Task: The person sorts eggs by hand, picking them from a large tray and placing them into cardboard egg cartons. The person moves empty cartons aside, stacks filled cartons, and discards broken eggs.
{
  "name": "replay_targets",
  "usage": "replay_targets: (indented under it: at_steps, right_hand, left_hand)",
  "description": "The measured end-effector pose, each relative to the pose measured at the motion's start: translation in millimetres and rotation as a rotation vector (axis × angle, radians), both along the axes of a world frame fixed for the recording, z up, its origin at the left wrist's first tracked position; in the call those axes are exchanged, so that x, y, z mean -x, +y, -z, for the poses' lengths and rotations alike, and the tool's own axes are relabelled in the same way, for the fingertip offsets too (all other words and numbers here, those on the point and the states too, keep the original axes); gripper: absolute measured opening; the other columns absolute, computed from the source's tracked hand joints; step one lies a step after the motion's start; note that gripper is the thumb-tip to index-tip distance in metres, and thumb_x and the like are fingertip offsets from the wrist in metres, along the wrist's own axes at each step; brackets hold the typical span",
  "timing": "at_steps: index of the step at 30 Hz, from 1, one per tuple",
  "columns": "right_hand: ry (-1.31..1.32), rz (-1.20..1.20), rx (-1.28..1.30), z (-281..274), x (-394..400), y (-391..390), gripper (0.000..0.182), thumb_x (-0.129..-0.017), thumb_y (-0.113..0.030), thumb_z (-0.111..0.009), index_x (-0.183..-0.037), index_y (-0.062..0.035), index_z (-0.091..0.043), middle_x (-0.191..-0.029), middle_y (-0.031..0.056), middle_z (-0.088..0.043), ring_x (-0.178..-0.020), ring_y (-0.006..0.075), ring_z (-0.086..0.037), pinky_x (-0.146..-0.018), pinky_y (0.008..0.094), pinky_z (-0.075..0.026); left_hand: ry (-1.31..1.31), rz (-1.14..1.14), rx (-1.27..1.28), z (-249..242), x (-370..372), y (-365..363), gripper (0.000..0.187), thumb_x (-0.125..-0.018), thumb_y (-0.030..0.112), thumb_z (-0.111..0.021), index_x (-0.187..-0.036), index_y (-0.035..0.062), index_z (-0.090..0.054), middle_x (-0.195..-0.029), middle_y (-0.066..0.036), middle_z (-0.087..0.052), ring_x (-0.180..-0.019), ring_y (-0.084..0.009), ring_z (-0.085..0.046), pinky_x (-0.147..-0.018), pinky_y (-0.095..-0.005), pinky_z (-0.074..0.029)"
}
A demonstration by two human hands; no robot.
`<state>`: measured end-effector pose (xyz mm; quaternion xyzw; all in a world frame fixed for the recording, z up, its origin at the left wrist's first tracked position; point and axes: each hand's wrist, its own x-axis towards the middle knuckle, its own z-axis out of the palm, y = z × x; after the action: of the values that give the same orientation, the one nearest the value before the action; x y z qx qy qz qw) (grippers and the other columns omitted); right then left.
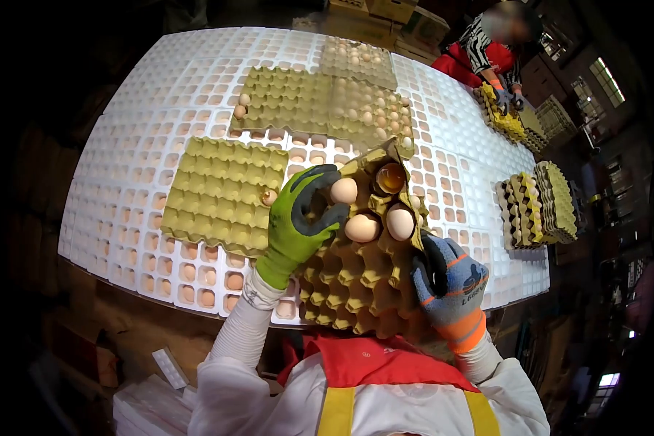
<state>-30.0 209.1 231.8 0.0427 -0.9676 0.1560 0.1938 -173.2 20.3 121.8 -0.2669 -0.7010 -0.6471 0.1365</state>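
Note:
My left hand [298, 221], in a green glove with dark grey fingers, has its thumb and fingers curled round a light brown egg [343, 191] above a tilted pulp egg tray [360, 280]. My right hand [450, 283], in a blue-grey and orange glove, grips the right edge of that tray. Near its upper end sit a brown egg [362, 227] and a pale egg [400, 222]. Beside them is a cracked egg [390, 179], its shell open and amber liquid showing. The other cups in view hold no eggs.
White plastic trays [127, 149] of eggs cover the table. A pulp tray [225, 192] with one broken egg [269, 197] lies left. Farther back are more pulp trays [287, 98] and a clear tray [370, 109] of eggs. Stacked trays [534, 207] stand right. A co-worker [487, 54] handles trays.

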Motion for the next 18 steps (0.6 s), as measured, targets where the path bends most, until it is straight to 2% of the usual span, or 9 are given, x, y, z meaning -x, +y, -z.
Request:
replay_targets:
  at_steps: [4, 8, 11, 12, 14, 15, 18]
  right_hand:
    - [0.020, 0.010, -0.062, 0.3, 2.8, -7.1, 0.032, -0.080, -0.011, -0.073, -0.111, -0.0059, -0.069, -0.080, 0.0110, -0.062, -0.063, 0.0298, -0.061, -0.056, 0.0392, -0.048]
    - [0.005, 0.041, -0.007, 7.7, 6.2, -2.6, 0.031, -0.083, -0.011, -0.071, -0.113, -0.0048, -0.069, -0.088, 0.0133, -0.068, -0.072, 0.0323, -0.066, -0.063, 0.0390, -0.052]
    - [0.023, 0.041, 0.172, 42.3, 10.2, 23.0, 0.030, -0.085, -0.009, -0.069, -0.115, -0.0034, -0.068, -0.098, 0.0159, -0.071, -0.081, 0.0341, -0.069, -0.071, 0.0388, -0.055]
    - [-0.024, 0.070, 0.241, 53.4, 8.5, 30.5, 0.029, -0.088, -0.008, -0.068, -0.116, -0.0021, -0.068, -0.103, 0.0175, -0.072, -0.088, 0.0350, -0.070, -0.078, 0.0381, -0.056]
    - [-0.083, 0.105, 0.314, 75.3, 9.5, 43.1, 0.028, -0.089, -0.009, -0.069, -0.116, -0.0010, -0.068, -0.102, 0.0185, -0.072, -0.088, 0.0354, -0.069, -0.078, 0.0391, -0.055]
    - [-0.088, 0.091, 0.331, 88.5, 9.6, 47.2, 0.027, -0.089, -0.009, -0.068, -0.115, -0.0002, -0.067, -0.102, 0.0188, -0.072, -0.087, 0.0357, -0.069, -0.077, 0.0394, -0.054]
    - [-0.081, 0.043, 0.376, 121.6, 8.5, 51.5, 0.025, -0.091, -0.009, -0.067, -0.114, 0.0017, -0.066, -0.102, 0.0192, -0.071, -0.086, 0.0363, -0.068, -0.076, 0.0403, -0.053]
  left_hand:
    - [-0.058, 0.041, -0.047, 12.1, 3.8, 5.7, 0.044, -0.079, 0.005, -0.078, -0.120, 0.0016, -0.065, -0.123, -0.014, -0.066, -0.113, -0.0280, -0.065, -0.095, -0.0358, -0.052]
    - [-0.204, 0.081, -0.190, 18.3, 2.5, 12.9, 0.044, -0.079, 0.005, -0.078, -0.120, 0.0018, -0.064, -0.123, -0.013, -0.066, -0.107, -0.0238, -0.067, -0.092, -0.0345, -0.054]
    - [-0.145, -0.002, -0.097, 18.2, 2.0, 14.5, 0.043, -0.078, 0.009, -0.080, -0.118, 0.0022, -0.065, -0.121, -0.012, -0.066, -0.101, -0.0245, -0.068, -0.087, -0.0340, -0.055]
    - [-0.112, -0.027, -0.030, 14.4, 1.5, 14.0, 0.043, -0.078, 0.010, -0.080, -0.117, 0.0026, -0.065, -0.120, -0.012, -0.066, -0.099, -0.0255, -0.068, -0.085, -0.0343, -0.055]
    - [-0.048, -0.072, 0.112, 2.3, -1.3, 13.4, 0.043, -0.077, 0.013, -0.082, -0.115, 0.0035, -0.066, -0.118, -0.011, -0.066, -0.095, -0.0274, -0.067, -0.082, -0.0348, -0.056]
    - [-0.086, -0.051, 0.068, -1.6, -1.8, 15.6, 0.043, -0.075, 0.017, -0.082, -0.113, 0.0054, -0.067, -0.117, -0.011, -0.066, -0.093, -0.0283, -0.065, -0.079, -0.0361, -0.055]
    - [0.065, -0.117, 0.174, -4.1, 1.1, 18.0, 0.041, -0.075, 0.016, -0.082, -0.112, 0.0065, -0.068, -0.115, -0.010, -0.065, -0.093, -0.0269, -0.063, -0.078, -0.0369, -0.053]
